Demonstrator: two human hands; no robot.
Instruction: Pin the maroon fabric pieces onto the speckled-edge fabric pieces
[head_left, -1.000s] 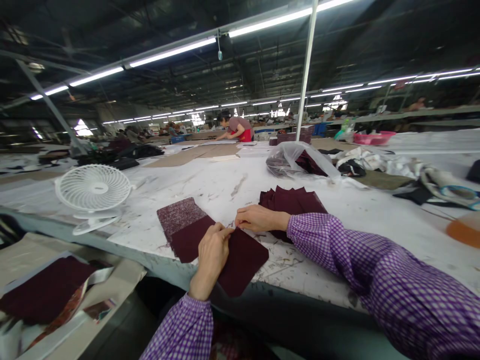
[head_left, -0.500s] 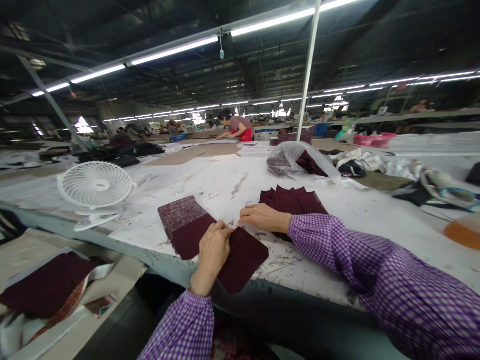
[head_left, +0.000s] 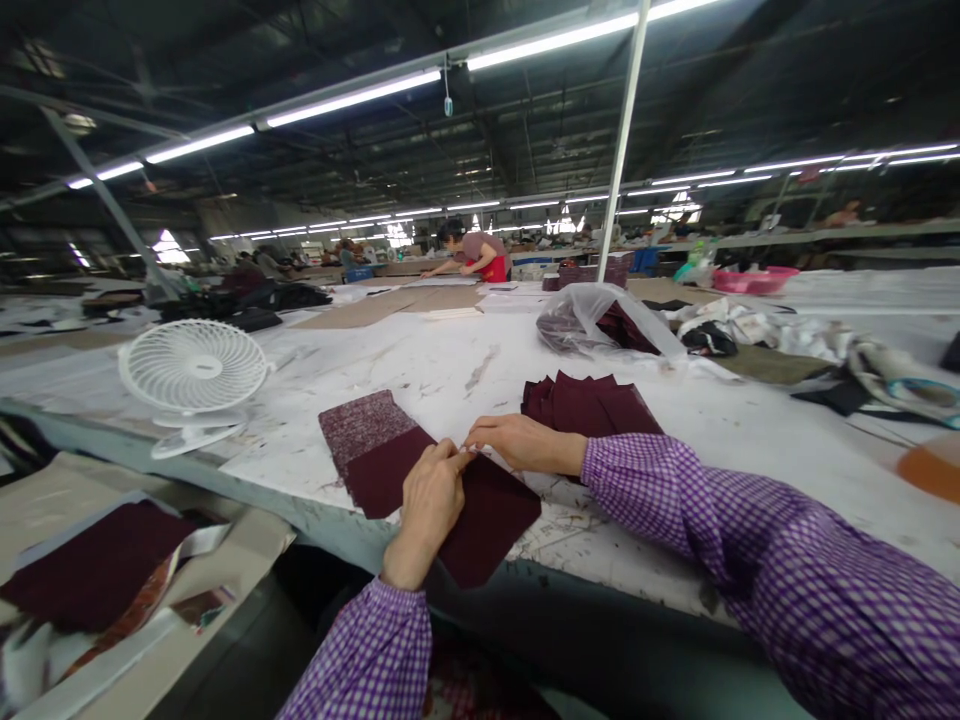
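Observation:
My left hand (head_left: 431, 500) pinches the upper corner of a dark maroon cut fabric piece (head_left: 491, 520), which hangs partly over the table's front edge. The fingers of my right hand (head_left: 525, 442) are drawn together at that same corner, touching or almost touching my left thumb; what lies between them is too small to make out. Left of my hands lies another stack of maroon fabric pieces (head_left: 386, 470), with a speckled piece (head_left: 369, 425) showing at its far end. Beyond my right wrist, a fanned pile of maroon pieces (head_left: 592, 402) rests on the table.
A white fan (head_left: 193, 368) stands at the left of the white table (head_left: 420, 350). Behind the fanned pile sits a clear plastic bag (head_left: 574, 318) with maroon cloth inside. A pole (head_left: 624, 150) rises beyond it. Across the table a person (head_left: 484, 255) leans over.
My right hand has moved left and slightly down, bringing its fingertips to the corner held by my left hand. The left hand keeps its pinch on the fabric piece.

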